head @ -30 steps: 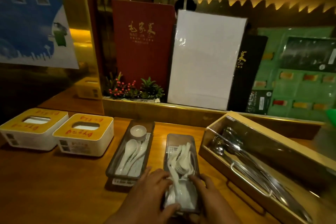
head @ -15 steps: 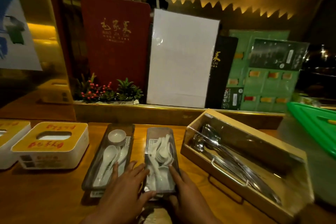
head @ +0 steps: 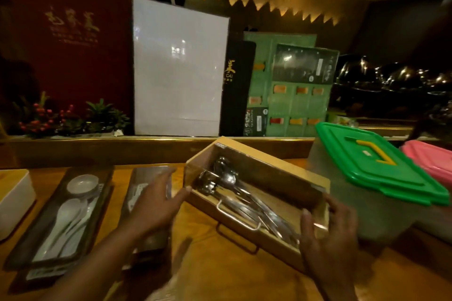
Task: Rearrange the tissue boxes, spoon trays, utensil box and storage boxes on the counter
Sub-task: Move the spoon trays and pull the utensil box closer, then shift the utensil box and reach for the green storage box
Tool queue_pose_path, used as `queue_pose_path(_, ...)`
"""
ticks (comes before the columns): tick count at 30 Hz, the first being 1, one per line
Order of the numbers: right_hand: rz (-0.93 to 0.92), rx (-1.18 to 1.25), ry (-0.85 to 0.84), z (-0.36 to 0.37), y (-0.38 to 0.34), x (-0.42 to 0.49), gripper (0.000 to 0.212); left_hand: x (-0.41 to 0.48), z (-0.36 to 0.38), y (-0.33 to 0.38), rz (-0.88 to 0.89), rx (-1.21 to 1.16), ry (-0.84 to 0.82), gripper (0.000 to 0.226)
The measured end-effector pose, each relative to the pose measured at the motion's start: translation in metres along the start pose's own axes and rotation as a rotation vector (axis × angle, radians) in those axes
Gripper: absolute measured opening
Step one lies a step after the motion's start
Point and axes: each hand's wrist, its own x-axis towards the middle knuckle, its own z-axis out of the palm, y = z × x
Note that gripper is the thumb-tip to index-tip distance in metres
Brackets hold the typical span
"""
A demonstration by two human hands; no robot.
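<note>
The wooden utensil box (head: 208, 205) lies at an angle on the counter, with metal ladles (head: 225, 178) inside and a wire handle on its front. My right hand (head: 327, 234) grips its near right end, thumb on the front and fingers over the rim. My left hand (head: 156, 205), blurred and with fingers spread, touches the box's left corner with a fingertip. That hand hovers over the second spoon tray (head: 144, 178). The first spoon tray (head: 39, 222) holds white spoons and a small dish. A white tissue box (head: 14, 198) shows at the far left. A green-lidded storage box (head: 376, 166) and a pink-lidded one (head: 430, 161) stand on the right.
A raised golden ledge (head: 146, 140) runs along the back of the counter. On it lean a red menu (head: 73, 44), a white board (head: 178, 68), a black menu (head: 237, 85) and green menus (head: 288, 95). A small plant with red berries (head: 68, 117) sits at the left.
Both hands left the second spoon tray and moved right to the utensil box. My view swung right, bringing the green and pink storage boxes in and pushing the tissue boxes out.
</note>
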Motion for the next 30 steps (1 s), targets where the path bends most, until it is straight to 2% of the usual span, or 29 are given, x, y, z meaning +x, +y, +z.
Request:
queue_pose_path(2,0.221,0.07,-0.029,-0.012,0.028,0.006,0.073,0.037,0.018,0.002,-0.128,-0.176,0.029,0.083)
queue_pose_path(3,0.302,0.149,-0.093,-0.016,0.039,0.009,0.073,0.054,0.028,0.0,-0.201,-0.258,0.056,0.087)
queue_pose_path(5,0.408,0.345,-0.291,-0.022,0.055,0.019,0.059,0.079,0.044,-0.006,-0.296,-0.364,0.103,0.083)
queue_pose_path(7,0.398,0.426,-0.477,-0.023,0.067,0.028,0.062,0.091,0.059,-0.012,-0.325,-0.41,0.123,0.086)
queue_pose_path(8,0.392,0.445,-0.524,-0.021,0.073,0.032,0.073,0.092,0.065,-0.012,-0.322,-0.419,0.15,0.084)
queue_pose_path(10,0.33,0.465,-0.545,-0.02,0.082,0.036,0.109,0.093,0.074,-0.019,-0.327,-0.412,0.196,0.072)
queue_pose_path(11,0.303,0.468,-0.55,-0.02,0.086,0.038,0.117,0.093,0.076,-0.02,-0.324,-0.421,0.219,0.066)
queue_pose_path(14,0.334,0.572,-0.65,-0.02,0.1,0.05,0.098,0.085,0.076,-0.025,-0.337,-0.414,0.272,0.049)
queue_pose_path(18,0.374,0.575,-0.74,-0.009,0.133,0.072,0.114,0.046,0.075,0.013,-0.324,-0.257,0.37,0.024)
queue_pose_path(20,0.404,0.608,-0.777,0.0,0.148,0.084,0.107,0.025,0.077,0.035,-0.308,-0.242,0.41,0.009)
queue_pose_path(23,0.402,0.619,-0.841,0.015,0.159,0.101,0.084,-0.005,0.081,0.049,-0.304,-0.204,0.452,0.019)
queue_pose_path(27,0.442,0.69,-0.87,0.035,0.156,0.118,0.077,-0.035,0.081,0.05,-0.284,-0.157,0.504,0.015)
queue_pose_path(30,0.463,0.753,-0.826,0.05,0.153,0.126,0.045,-0.052,0.086,0.051,-0.285,-0.172,0.509,0.022)
